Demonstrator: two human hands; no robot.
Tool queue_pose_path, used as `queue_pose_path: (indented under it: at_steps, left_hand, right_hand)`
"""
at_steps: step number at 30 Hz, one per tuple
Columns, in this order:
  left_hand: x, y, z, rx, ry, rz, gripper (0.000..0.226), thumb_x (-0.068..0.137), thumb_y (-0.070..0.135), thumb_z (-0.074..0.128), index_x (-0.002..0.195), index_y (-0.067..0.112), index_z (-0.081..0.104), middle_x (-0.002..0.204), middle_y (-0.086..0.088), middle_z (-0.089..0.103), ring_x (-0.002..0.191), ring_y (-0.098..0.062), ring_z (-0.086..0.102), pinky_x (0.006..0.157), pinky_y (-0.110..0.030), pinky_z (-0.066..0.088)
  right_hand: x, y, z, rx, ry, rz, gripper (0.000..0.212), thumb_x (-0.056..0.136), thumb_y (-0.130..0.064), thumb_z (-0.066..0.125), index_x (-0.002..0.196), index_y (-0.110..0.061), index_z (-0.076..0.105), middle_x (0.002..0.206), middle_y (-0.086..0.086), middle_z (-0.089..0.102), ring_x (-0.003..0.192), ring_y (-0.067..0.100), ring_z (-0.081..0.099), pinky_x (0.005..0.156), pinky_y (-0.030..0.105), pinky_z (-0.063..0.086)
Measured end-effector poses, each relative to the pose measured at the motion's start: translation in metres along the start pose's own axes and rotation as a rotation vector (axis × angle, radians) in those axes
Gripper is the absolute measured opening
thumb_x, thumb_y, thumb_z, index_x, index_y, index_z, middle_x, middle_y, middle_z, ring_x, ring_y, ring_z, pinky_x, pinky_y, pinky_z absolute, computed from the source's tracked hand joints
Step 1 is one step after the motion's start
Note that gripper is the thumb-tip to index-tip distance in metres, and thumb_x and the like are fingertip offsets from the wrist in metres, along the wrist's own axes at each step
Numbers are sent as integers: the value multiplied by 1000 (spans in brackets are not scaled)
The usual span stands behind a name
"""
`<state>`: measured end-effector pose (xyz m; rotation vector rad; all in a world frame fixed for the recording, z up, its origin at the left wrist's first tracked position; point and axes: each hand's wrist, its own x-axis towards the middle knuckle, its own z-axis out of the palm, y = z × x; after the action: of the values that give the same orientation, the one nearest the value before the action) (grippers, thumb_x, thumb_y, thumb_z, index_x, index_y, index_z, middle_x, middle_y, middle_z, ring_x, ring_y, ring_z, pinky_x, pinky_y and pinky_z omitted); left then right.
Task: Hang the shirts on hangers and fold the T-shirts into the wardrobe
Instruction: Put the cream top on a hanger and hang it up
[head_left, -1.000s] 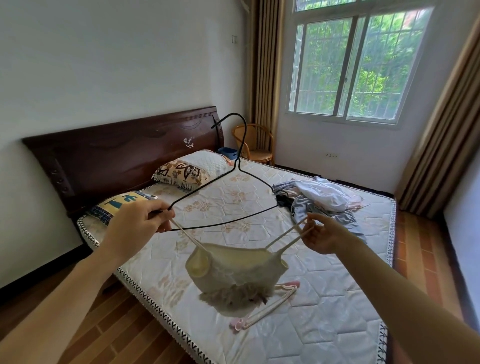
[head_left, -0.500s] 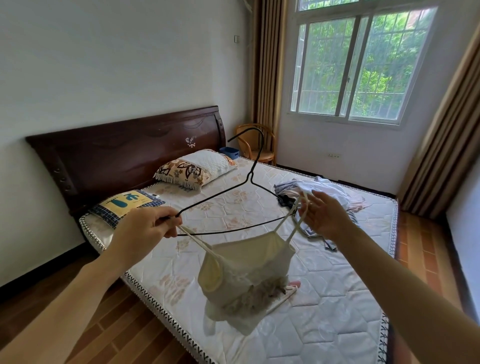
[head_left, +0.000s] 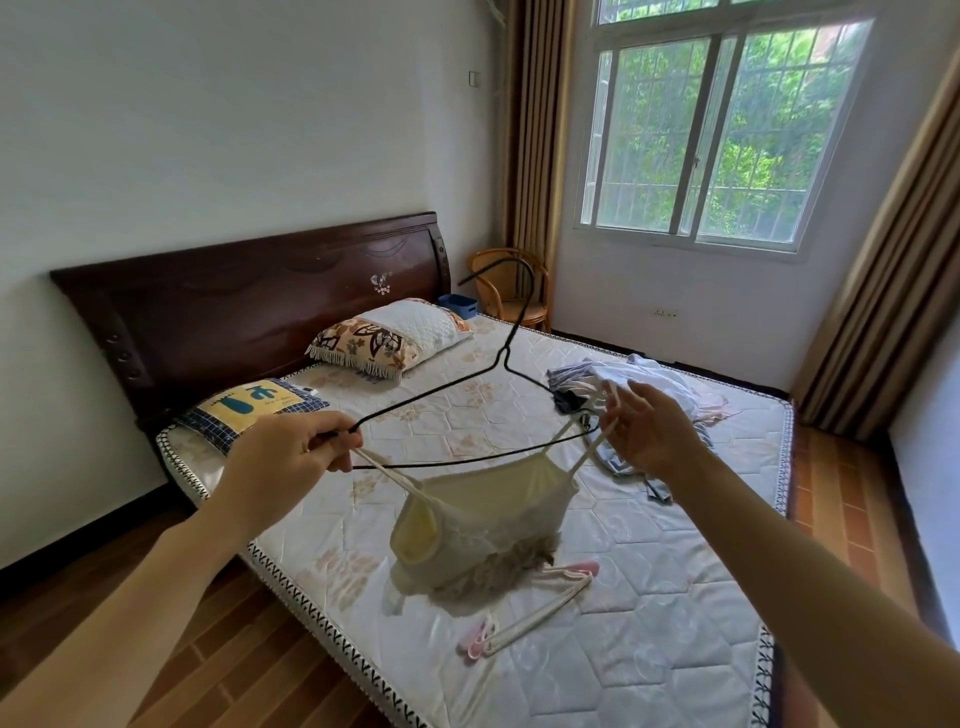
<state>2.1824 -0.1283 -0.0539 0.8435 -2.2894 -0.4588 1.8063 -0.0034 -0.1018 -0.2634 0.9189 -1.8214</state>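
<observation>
A person stood at the foot corner of a bed (head_left: 675, 649), both bare arms reaching forward over the mattress. The left hand (head_left: 291, 449) was curled tight around the left end of a black wire hanger (head_left: 467, 371), also pinching one thin strap of a cream camisole (head_left: 483, 525) against it. The hanger was held in the air, tilted, its hook (head_left: 511, 275) pointing up and away toward a chair (head_left: 514, 283) in the far corner. The right hand (head_left: 654, 428) was at the hanger's right end, fingers loosely bent, with the camisole's other straps (head_left: 589, 447) caught around the fingertips. The camisole hung below the hanger between the two hands, above the mattress and not touching it.

On the mattress beneath lay a white hanger (head_left: 540, 605) with pink clips. A pile of clothes (head_left: 670, 379) sat farther back on the bed's right side, behind the right hand. Two pillows (head_left: 389, 335) rested by the dark wooden headboard (head_left: 249, 306). A window (head_left: 722, 130) with brown curtains (head_left: 883, 270) faced the bed.
</observation>
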Motion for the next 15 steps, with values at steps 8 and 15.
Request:
queue_pose_path:
  at_steps: [8,15]
  left_hand:
    - [-1,-1,9,-8,90,-20,35,90,13,67,75,44,60,68,27,67,63,1,66,64,-37,58]
    - [-4,-1,10,51,159,4,19,90,13,68,78,28,71,70,30,66,62,8,62,50,-11,43]
  right_hand:
    - [-6,-2,22,-485,-206,-17,34,94,-31,55,109,-5,70,95,9,73,82,19,70,75,30,58]
    - [-2,7,25,-860,165,-339,26,96,-12,60,114,6,64,91,13,68,81,22,64,67,21,51]
